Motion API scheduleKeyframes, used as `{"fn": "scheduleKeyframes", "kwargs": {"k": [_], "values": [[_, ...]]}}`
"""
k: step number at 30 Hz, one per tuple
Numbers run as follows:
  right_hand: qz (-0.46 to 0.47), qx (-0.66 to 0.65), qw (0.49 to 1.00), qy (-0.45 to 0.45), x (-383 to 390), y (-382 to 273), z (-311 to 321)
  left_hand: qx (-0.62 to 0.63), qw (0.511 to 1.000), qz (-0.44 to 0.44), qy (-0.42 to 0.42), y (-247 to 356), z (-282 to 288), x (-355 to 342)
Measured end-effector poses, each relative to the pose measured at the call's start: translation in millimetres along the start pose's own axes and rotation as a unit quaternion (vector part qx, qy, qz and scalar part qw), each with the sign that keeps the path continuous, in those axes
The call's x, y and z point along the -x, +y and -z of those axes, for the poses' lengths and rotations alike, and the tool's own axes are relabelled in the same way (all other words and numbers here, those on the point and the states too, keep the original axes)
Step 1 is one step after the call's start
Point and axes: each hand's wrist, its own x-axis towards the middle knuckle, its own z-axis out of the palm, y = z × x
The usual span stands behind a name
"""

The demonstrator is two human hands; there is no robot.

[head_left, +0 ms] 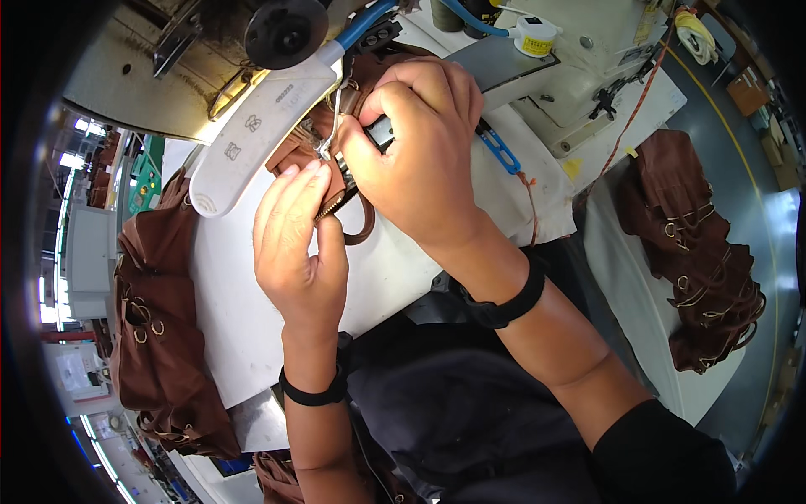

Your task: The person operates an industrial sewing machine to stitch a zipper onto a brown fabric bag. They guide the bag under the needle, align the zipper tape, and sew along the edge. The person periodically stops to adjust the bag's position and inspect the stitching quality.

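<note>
A brown leather bag piece [337, 178] with a metal-toothed zipper [336, 204] lies under the presser foot [324, 151] of a sewing machine [180, 80]. On the near side my left hand [295, 244] has its fingers closed together on the leather, fingertips close to the presser foot and thumb beside the zipper. My right hand [420, 147] is closed on the same leather from the right, thumb and bent forefinger just beside the foot. Its grip partly hides the material. A brown loop handle [366, 223] curves out below the piece.
A long white lamp arm [260, 139] hangs over the left side of the work. Brown leather bags are piled at left [159, 311] and right [693, 252]. Blue thread snips [499, 149] on a cord lie right of my right hand. A small white bottle [535, 38] stands behind.
</note>
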Motion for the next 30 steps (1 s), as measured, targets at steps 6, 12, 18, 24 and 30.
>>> {"fn": "scheduleKeyframes", "kwargs": {"k": [6,12,18,24,30], "values": [[-0.002,0.007,0.999,-0.032,-1,-1,5,0.071,0.997,0.015,0.017,-2,-5,0],[-0.007,0.006,0.998,-0.065,0,-1,7,0.100,0.991,0.081,0.030,4,-14,5],[-0.009,0.036,0.995,-0.097,-4,-8,11,0.113,0.987,0.112,0.028,8,-14,11],[0.017,0.036,0.985,-0.168,-15,-7,35,0.111,0.985,0.119,0.057,6,-20,13],[0.107,-0.025,0.980,-0.164,-123,-15,154,0.108,0.984,0.123,0.066,3,-14,18]]}}
